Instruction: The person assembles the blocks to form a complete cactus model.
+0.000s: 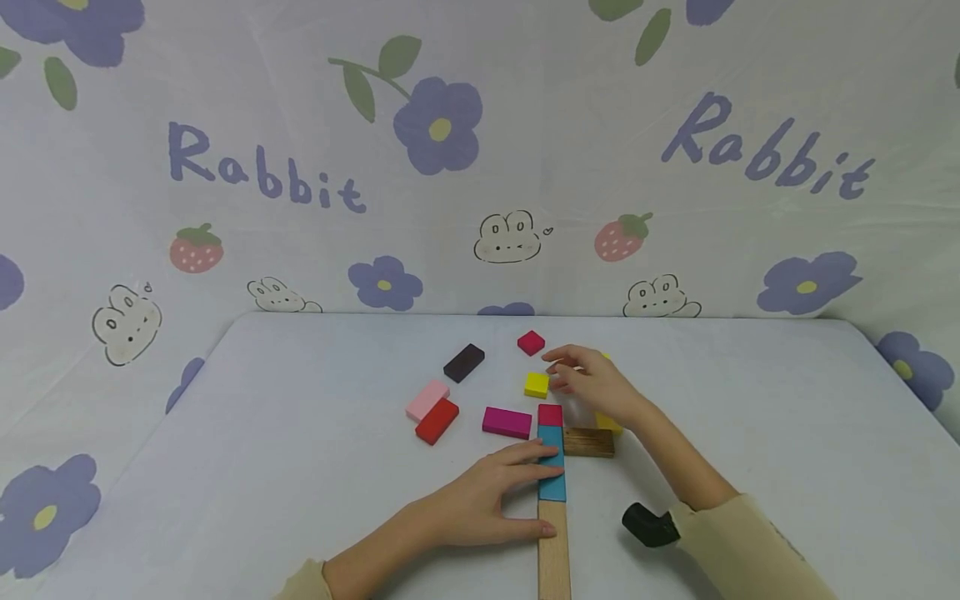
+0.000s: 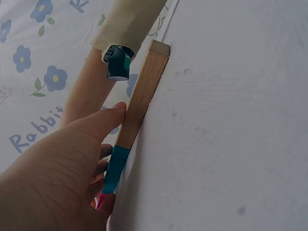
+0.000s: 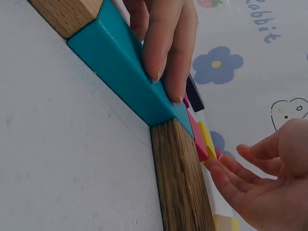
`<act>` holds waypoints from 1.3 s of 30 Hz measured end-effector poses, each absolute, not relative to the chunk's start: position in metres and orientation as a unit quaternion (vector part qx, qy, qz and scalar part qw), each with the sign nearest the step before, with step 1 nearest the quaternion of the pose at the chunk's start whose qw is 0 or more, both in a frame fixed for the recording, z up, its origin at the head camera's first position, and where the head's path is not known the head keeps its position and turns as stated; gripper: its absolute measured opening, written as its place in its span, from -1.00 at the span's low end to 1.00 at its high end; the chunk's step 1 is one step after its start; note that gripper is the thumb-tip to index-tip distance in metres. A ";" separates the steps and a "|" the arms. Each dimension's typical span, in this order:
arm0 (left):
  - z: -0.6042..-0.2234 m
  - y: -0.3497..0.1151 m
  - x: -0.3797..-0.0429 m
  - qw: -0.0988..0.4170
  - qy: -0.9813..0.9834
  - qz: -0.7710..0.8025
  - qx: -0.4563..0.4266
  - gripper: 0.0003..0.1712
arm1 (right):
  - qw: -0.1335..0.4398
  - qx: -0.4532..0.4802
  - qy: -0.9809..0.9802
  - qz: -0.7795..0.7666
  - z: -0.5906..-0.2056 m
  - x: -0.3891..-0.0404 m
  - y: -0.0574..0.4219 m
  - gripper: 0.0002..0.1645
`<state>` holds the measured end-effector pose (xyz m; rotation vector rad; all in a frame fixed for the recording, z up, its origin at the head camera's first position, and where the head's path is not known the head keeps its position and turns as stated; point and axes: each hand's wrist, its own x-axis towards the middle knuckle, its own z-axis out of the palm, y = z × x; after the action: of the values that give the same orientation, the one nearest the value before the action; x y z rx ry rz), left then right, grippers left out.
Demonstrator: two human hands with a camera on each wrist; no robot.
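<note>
My left hand (image 1: pixel 480 498) rests on a row of blocks, its fingertips on the blue block (image 1: pixel 552 487) and its thumb on the plain wooden block (image 1: pixel 554 558). The wooden block lies end to end with the blue one, and a small red-pink block (image 1: pixel 550 414) sits at the far end. A dark brown wood-grain block (image 1: pixel 589 443) juts sideways from the blue block. My right hand (image 1: pixel 596 387), fingers loosely bent, hovers beside a small yellow block (image 1: pixel 536 384). Another yellow block (image 1: pixel 609 423) is partly hidden under the right hand.
Left of the row lies a magenta block (image 1: pixel 507 422). Farther left, a red block (image 1: pixel 437 421) overlaps a pink block (image 1: pixel 427 400). A black block (image 1: pixel 464 362) and a small red block (image 1: pixel 531 342) lie toward the back of the white table (image 1: pixel 262 433).
</note>
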<state>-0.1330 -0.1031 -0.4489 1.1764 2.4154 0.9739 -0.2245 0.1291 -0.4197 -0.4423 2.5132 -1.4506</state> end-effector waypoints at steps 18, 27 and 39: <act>-0.451 -0.104 -0.134 0.143 0.835 0.339 0.408 -0.25 | 0.123 -0.174 0.828 -0.518 -0.428 -0.234 0.116 -0.53; -0.452 -0.104 -0.133 0.139 0.835 0.335 0.414 -0.27 | 0.069 -0.230 0.849 -0.471 -0.429 -0.233 0.118 -0.64; -0.445 -0.102 -0.129 0.121 0.842 0.284 0.443 -0.34 | 0.098 -0.267 0.852 -0.439 -0.431 -0.228 0.113 -0.69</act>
<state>-0.1287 -0.1022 -0.4454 1.2949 2.4585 0.8285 -0.2277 0.1130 -0.4307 -0.7899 2.5213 -1.2997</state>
